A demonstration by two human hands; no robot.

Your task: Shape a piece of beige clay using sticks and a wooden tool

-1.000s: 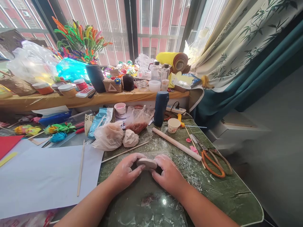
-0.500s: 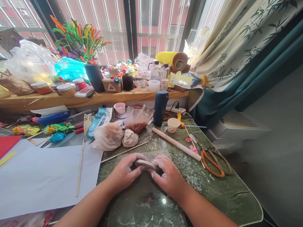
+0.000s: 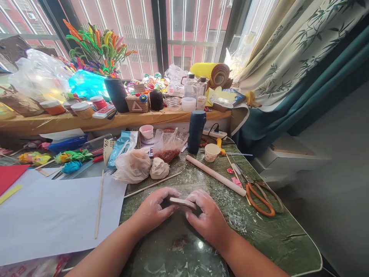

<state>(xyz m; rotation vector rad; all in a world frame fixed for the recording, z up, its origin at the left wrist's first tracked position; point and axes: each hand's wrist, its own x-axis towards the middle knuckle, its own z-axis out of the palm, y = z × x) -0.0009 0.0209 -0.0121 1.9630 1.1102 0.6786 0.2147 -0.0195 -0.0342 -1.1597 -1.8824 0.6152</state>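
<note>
A flat piece of pale clay (image 3: 182, 202) is held edge-on between my two hands, above the green table. My left hand (image 3: 157, 207) is closed at its left end, with the thumb below and the fingers above. My right hand (image 3: 206, 213) pinches its right end the same way. White residue coats the fingers of both hands. Just beyond them a lump of white clay (image 3: 159, 168) sits against a crumpled plastic bag (image 3: 132, 165). A thin wooden stick (image 3: 152, 184) lies between that lump and my hands.
To the right lie a rolling pin (image 3: 216, 176) and orange-handled scissors (image 3: 261, 198). Behind them stand a paper cup (image 3: 211, 152) and a dark blue bottle (image 3: 196, 132). White paper (image 3: 57, 215) with a wooden stick (image 3: 99, 204) covers the left side. A crowded sill (image 3: 144, 118) runs along the back.
The clay piece has shifted slightly right and tipped, its right end now lower and deeper in my right hand. My left fingers have slid toward its end. The surroundings shift slightly with the camera.
</note>
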